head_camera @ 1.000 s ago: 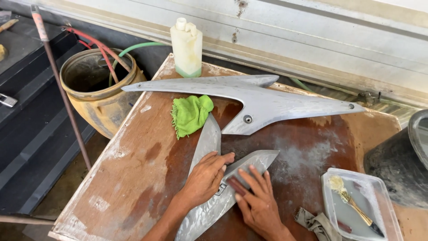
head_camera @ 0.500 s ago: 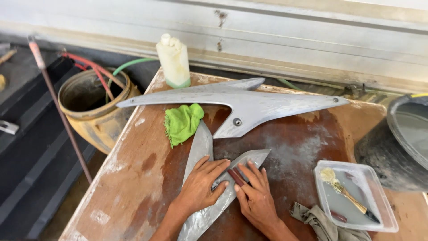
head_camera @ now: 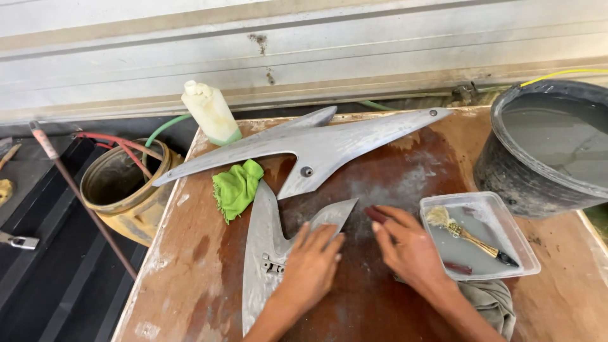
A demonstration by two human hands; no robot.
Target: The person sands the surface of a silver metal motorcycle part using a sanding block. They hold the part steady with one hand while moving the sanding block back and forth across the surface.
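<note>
At the far left a rusty drum (head_camera: pixel 120 190) is standing off the counter (head_camera: pixel 190 253), with a green cloth (head_camera: pixel 235 188) lying on it. Our left hand (head_camera: pixel 310 266) is pressing flat, fingers open, on the small grey panel (head_camera: pixel 266 247), near the middle. Our right hand (head_camera: pixel 408 250) is resting open on the counter, gripping nothing, just beside a clear tray (head_camera: pixel 500 218) holding a brush (head_camera: pixel 465 231).
</note>
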